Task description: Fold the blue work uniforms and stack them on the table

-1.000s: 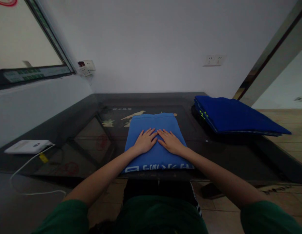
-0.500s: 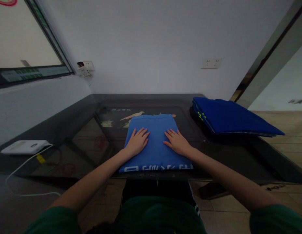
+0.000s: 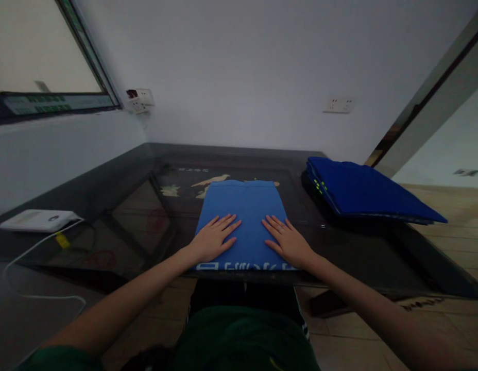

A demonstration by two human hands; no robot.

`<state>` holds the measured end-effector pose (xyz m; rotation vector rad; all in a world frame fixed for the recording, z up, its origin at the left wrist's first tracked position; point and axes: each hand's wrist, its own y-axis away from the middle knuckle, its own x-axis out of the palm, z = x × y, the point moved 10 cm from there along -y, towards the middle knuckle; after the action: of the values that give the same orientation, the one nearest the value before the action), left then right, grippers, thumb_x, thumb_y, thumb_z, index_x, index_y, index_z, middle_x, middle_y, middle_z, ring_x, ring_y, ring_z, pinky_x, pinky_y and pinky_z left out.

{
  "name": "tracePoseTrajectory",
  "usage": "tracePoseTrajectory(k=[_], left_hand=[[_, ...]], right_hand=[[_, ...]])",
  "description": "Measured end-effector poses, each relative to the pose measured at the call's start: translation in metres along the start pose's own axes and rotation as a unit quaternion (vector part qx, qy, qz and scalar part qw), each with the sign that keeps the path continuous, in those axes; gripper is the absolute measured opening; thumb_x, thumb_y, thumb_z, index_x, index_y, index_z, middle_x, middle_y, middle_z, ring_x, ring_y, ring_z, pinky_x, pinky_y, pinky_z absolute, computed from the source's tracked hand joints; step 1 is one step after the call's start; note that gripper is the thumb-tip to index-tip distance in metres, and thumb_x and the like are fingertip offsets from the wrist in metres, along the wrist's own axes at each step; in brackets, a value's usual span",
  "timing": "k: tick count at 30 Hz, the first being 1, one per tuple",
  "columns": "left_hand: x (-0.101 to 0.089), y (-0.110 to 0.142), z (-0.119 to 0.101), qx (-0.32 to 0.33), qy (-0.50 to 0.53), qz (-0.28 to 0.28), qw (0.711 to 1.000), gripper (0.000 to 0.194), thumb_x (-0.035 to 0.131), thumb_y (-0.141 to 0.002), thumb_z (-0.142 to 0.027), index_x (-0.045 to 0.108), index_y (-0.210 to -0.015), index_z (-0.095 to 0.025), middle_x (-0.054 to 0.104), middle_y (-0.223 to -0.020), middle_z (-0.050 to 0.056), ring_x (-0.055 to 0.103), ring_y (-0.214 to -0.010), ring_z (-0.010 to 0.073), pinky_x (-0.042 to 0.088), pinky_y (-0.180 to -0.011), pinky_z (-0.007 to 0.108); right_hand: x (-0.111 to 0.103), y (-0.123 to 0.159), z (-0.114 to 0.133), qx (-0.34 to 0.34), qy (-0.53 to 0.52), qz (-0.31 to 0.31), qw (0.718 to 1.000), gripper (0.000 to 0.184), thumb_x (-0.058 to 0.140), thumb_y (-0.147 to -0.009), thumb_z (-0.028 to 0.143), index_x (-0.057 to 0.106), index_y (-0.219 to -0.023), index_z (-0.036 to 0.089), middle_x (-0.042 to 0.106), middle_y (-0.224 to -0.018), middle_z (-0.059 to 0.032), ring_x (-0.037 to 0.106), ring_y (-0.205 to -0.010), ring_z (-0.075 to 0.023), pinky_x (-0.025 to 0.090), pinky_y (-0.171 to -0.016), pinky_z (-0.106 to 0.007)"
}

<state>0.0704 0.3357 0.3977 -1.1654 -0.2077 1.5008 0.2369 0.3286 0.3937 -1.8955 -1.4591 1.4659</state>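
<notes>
A folded light-blue cloth piece (image 3: 246,206) lies flat on the dark glossy table (image 3: 351,252), close to its front edge. White lettering runs along its near edge, partly covered near my right wrist. Across its left part my left hand (image 3: 216,237) rests palm down, fingers spread. My right hand (image 3: 287,239) lies flat on the right part in the same way. Bare cloth shows between the two hands. Whether the cloth is a garment or a bag I cannot tell.
To the right sits a stack of darker blue folded cloth (image 3: 370,190), overhanging the table's side. A white device (image 3: 40,220) with a white cable (image 3: 41,247) is at the far left. Behind the table rises a wall with power sockets (image 3: 339,105).
Both hands have slid nearer to me over the light-blue cloth, staying flat. The cloth keeps its place on the table. The view has shifted slightly.
</notes>
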Motion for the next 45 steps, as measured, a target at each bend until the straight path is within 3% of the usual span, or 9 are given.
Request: tracePoseTrajectory(k=[4, 9, 13, 29, 31, 35, 38, 41, 45], left_hand=[[-0.005, 0.007, -0.009, -0.014, -0.007, 0.006, 1.000, 0.054, 0.029, -0.098, -0.044, 0.032, -0.147, -0.021, 0.029, -0.154, 0.008, 0.023, -0.143, 0.0241, 0.014, -0.116, 0.048], [-0.001, 0.007, -0.050, 0.052, 0.021, 0.004, 0.998, 0.069, 0.034, -0.094, -0.057, 0.026, -0.149, -0.017, 0.026, -0.155, 0.010, 0.021, -0.144, 0.0219, 0.013, -0.118, 0.042], [0.005, 0.009, -0.049, 0.056, 0.015, -0.001, 0.998, 0.071, 0.038, -0.091, -0.059, 0.026, -0.149, -0.018, 0.023, -0.156, 0.009, 0.018, -0.145, 0.0227, 0.012, -0.118, 0.043], [-0.001, 0.065, 0.007, -0.020, 0.121, 0.054, 0.991, 0.060, 0.044, -0.090, -0.057, 0.034, -0.146, -0.035, 0.021, -0.157, 0.004, 0.019, -0.144, 0.0287, 0.021, -0.115, 0.052], [-0.009, 0.057, 0.030, -0.042, 0.214, 0.041, 0.975, 0.050, 0.044, -0.092, -0.053, 0.050, -0.136, -0.032, 0.036, -0.151, 0.005, 0.033, -0.139, 0.0256, 0.029, -0.113, 0.047], [-0.040, 0.030, 0.121, -0.195, 0.288, -0.133, 0.928, 0.040, 0.047, -0.089, -0.039, 0.063, -0.118, -0.017, 0.055, -0.134, 0.012, 0.045, -0.129, 0.0260, 0.033, -0.110, 0.045], [-0.024, 0.008, 0.174, -0.312, 0.385, -0.140, 0.857, 0.042, 0.059, -0.079, -0.032, 0.060, -0.116, -0.012, 0.060, -0.125, 0.015, 0.054, -0.119, 0.0278, 0.042, -0.102, 0.043], [0.001, -0.012, 0.189, -0.369, 0.517, -0.095, 0.766, 0.041, 0.064, -0.076, -0.033, 0.060, -0.111, -0.011, 0.068, -0.104, 0.013, 0.064, -0.096, 0.0225, 0.051, -0.081, 0.033], [0.007, -0.027, 0.191, -0.378, 0.559, -0.065, 0.735, 0.034, 0.074, -0.068, -0.037, 0.064, -0.087, -0.011, 0.067, -0.078, 0.007, 0.064, -0.078, 0.0197, 0.050, -0.068, 0.029]], right_hand=[[-0.008, 0.003, -0.002, 0.020, 0.011, -0.014, 1.000, 0.059, 0.035, -0.096, 0.048, 0.035, -0.147, 0.018, 0.033, -0.151, -0.0124, 0.027, -0.141, -0.0278, 0.014, -0.113, -0.062], [-0.005, 0.004, 0.049, -0.060, -0.045, -0.014, 0.997, 0.071, 0.042, -0.092, 0.054, 0.026, -0.150, 0.016, 0.026, -0.154, -0.0120, 0.022, -0.143, -0.0244, 0.024, -0.115, -0.051], [0.003, 0.009, 0.065, -0.085, -0.060, -0.004, 0.995, 0.079, 0.046, -0.089, 0.058, 0.018, -0.152, 0.019, 0.023, -0.155, -0.0107, 0.019, -0.144, -0.0254, 0.019, -0.116, -0.054], [0.001, 0.055, 0.006, 0.004, -0.122, 0.066, 0.990, 0.054, 0.042, -0.095, 0.044, 0.033, -0.147, 0.032, 0.026, -0.155, -0.0054, 0.019, -0.144, -0.0271, 0.016, -0.113, -0.062], [-0.005, 0.054, -0.005, 0.019, -0.186, 0.058, 0.981, 0.049, 0.044, -0.094, 0.043, 0.044, -0.141, 0.030, 0.035, -0.151, -0.0069, 0.027, -0.141, -0.0270, 0.018, -0.113, -0.060], [-0.029, 0.038, -0.055, 0.094, -0.328, -0.075, 0.937, 0.043, 0.045, -0.091, 0.039, 0.056, -0.130, 0.023, 0.049, -0.141, -0.0103, 0.043, -0.132, -0.0243, 0.038, -0.108, -0.048], [-0.029, 0.023, -0.091, 0.154, -0.364, -0.127, 0.910, 0.048, 0.051, -0.085, 0.034, 0.053, -0.131, 0.022, 0.050, -0.138, -0.0123, 0.050, -0.124, -0.0266, 0.050, -0.095, -0.046], [-0.014, 0.007, -0.107, 0.191, -0.384, -0.106, 0.897, 0.057, 0.056, -0.081, 0.029, 0.047, -0.136, 0.021, 0.052, -0.134, -0.0145, 0.061, -0.107, -0.0260, 0.053, -0.090, -0.047], [0.004, -0.003, -0.107, 0.232, -0.456, -0.042, 0.858, 0.066, 0.052, -0.086, 0.031, 0.030, -0.147, 0.023, 0.053, -0.132, -0.0169, 0.066, -0.099, -0.0244, 0.058, -0.079, -0.041]])
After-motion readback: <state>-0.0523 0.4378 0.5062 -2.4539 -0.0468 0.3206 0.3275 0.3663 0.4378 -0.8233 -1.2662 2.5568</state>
